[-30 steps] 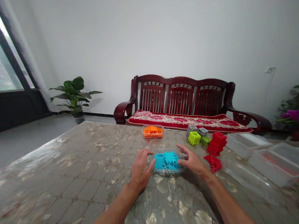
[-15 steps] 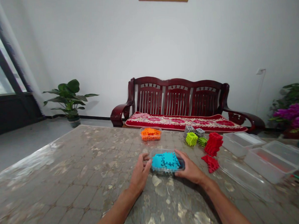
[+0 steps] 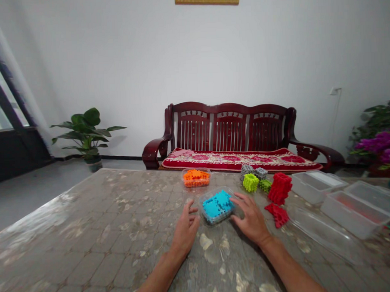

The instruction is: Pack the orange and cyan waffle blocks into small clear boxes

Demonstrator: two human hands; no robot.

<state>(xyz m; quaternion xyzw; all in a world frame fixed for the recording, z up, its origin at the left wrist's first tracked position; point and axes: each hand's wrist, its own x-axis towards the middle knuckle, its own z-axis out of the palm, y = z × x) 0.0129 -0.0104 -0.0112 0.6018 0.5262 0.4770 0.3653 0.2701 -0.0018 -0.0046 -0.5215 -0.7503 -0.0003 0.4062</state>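
Observation:
A clear plastic box (image 3: pixel 214 223) filled with blue interlocking pieces (image 3: pixel 217 205) stands on the table between my hands, turned at a slight angle. At its left side is my left hand (image 3: pixel 187 224), fingers apart and holding nothing; whether a fingertip touches the box I cannot tell. My right hand (image 3: pixel 250 217) is on the other side, open, its fingers spread around the right end and its fingertips at or very near the rim. Behind it, a second clear box holds orange pieces (image 3: pixel 197 178).
Right of the boxes stand lime-green (image 3: pixel 250 182), grey (image 3: pixel 247 172) and red block shapes (image 3: pixel 280 188). A clear lid (image 3: pixel 321 231) lies nearer, beside translucent open boxes (image 3: pixel 353 214). A wooden bench (image 3: pixel 230 133) is beyond the patterned table (image 3: pixel 89 236).
The blue-filled box has turned, its right end swinging away from me. Both hands have loosened from its sides, and my right fingers have spread. The view has shifted slightly.

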